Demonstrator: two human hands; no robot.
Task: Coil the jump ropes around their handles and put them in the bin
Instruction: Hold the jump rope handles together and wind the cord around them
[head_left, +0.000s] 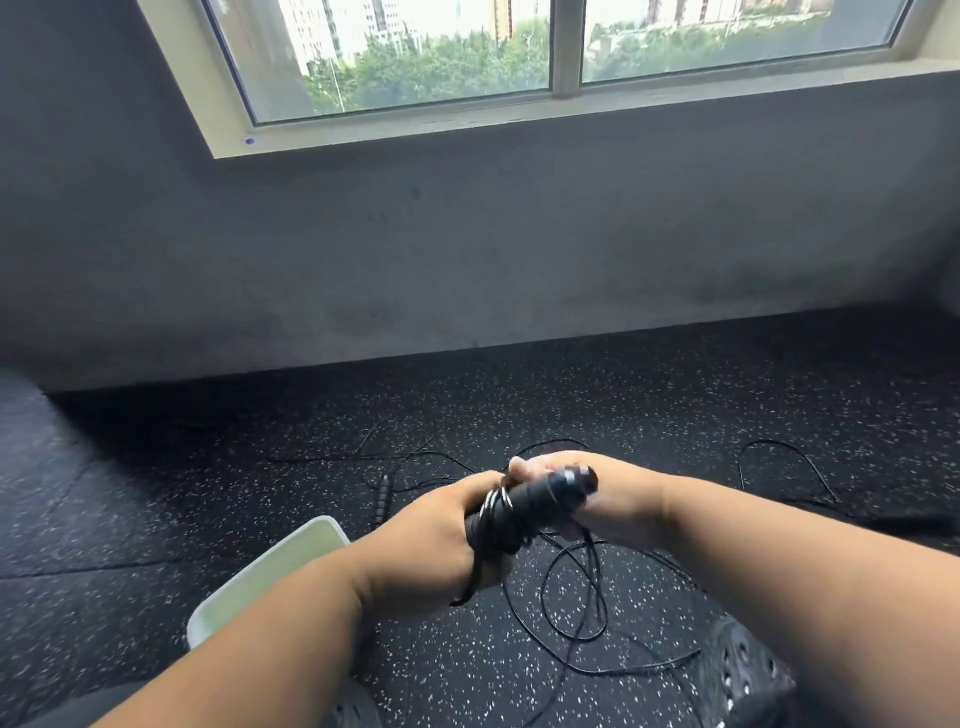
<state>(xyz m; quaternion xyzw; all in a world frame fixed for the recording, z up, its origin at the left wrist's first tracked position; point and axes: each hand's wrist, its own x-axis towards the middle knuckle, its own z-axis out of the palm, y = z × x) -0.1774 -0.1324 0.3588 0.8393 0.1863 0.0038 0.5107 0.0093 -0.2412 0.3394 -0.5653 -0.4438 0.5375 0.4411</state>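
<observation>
My left hand grips black jump rope handles held level in front of me, with a few turns of thin black rope wound round them. My right hand holds the handles' far end, fingers curled over it. Loose rope hangs from the handles and loops over the floor below. A second black handle lies on the floor beyond my hands, its rope trailing about. The pale green bin stands on the floor at lower left, partly hidden by my left forearm.
The floor is black rubber with white speckles. A grey wall with a window rises a short way ahead. Another rope loop lies to the right. Black perforated shoes show at the bottom.
</observation>
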